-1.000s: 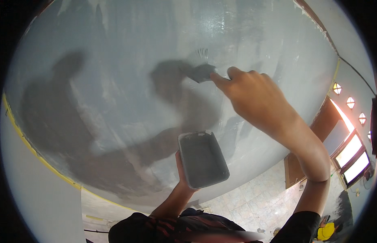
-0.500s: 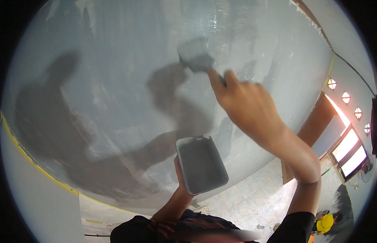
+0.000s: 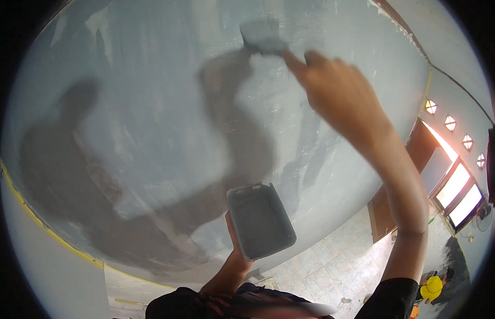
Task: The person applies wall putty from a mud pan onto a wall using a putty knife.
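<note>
My right hand is raised high, its fingers closed round the handle of a wide flat paintbrush. The grey-coated brush head is against the grey, streaky wall, slightly blurred. Lower down, my left hand grips the side of a rectangular grey paint tray. Smooth grey paint coats the inside of the tray, and its rim is crusted. Most of the left fingers are hidden behind it.
Yellow tape edges the wall at lower left. A pale tiled floor lies below right. Beyond are a brown door, a bright window, a fan and a person in yellow.
My right hand has moved the paintbrush upward along the wall, stretching the arm further. The tray in my left hand has shifted only slightly down and left in the picture.
</note>
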`<control>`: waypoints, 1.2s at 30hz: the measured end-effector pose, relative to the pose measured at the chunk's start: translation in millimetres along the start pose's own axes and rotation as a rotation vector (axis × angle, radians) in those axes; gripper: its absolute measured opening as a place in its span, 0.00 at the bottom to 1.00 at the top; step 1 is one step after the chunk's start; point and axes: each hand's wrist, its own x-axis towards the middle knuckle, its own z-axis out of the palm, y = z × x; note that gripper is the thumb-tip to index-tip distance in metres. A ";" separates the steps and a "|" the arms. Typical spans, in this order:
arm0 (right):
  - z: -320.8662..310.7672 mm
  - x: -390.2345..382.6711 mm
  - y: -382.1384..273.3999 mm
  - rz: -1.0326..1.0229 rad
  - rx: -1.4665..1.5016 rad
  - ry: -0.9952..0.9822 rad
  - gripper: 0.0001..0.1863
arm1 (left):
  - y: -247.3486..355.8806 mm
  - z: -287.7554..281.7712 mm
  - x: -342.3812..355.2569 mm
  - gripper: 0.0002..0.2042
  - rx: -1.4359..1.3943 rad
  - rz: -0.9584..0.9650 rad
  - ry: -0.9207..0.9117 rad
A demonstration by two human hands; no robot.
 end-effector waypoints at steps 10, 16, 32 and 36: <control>-39.1 -9.3 57.8 -0.031 0.115 0.052 0.26 | -6.9 15.1 -3.2 0.27 -0.018 0.010 0.019; 10.0 18.3 29.2 0.006 0.031 0.162 0.19 | -7.1 13.2 5.9 0.29 -0.082 -0.039 -0.074; -38.2 -46.1 27.3 -0.082 0.742 -0.981 0.14 | -24.2 1.6 15.1 0.41 -0.135 0.006 -0.096; -23.1 -45.5 -1.8 -0.185 0.728 -1.079 0.12 | -27.4 9.0 13.2 0.39 0.139 0.070 -0.178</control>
